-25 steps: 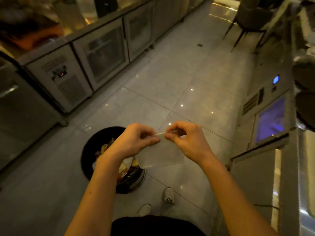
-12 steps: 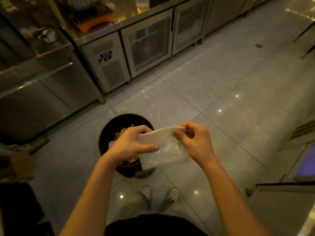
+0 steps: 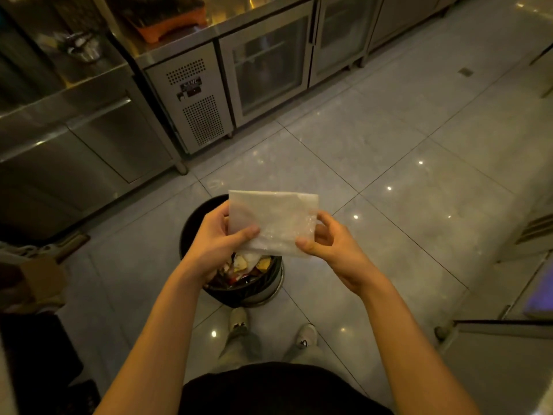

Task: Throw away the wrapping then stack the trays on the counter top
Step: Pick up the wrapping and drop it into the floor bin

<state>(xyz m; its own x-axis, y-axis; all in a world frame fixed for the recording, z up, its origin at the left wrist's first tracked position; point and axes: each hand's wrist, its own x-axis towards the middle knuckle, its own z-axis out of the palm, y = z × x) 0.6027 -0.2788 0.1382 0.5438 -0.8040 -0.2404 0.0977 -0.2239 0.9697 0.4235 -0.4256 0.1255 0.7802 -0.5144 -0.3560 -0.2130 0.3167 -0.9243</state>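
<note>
- We stand on a floor (image 3: 374, 151) of large pale grey glossy tiles, with thin dark grout lines running diagonally and small bright dots of ceiling light mirrored in it.
- Along the far side we see a run of stainless steel undercounter fridges (image 3: 269, 64) with glass doors, on short legs.
- At their left end sits a perforated vent panel (image 3: 203, 119) with a small dark display above it.
- Further left we see plain steel cabinet fronts (image 3: 89, 157), dim and reflective.
- On top, the steel surface (image 3: 185, 34) catches warm yellow light.
- At the right edge, a unit glows bluish-purple (image 3: 541, 295).
- The light overall is dim and amber.
</note>
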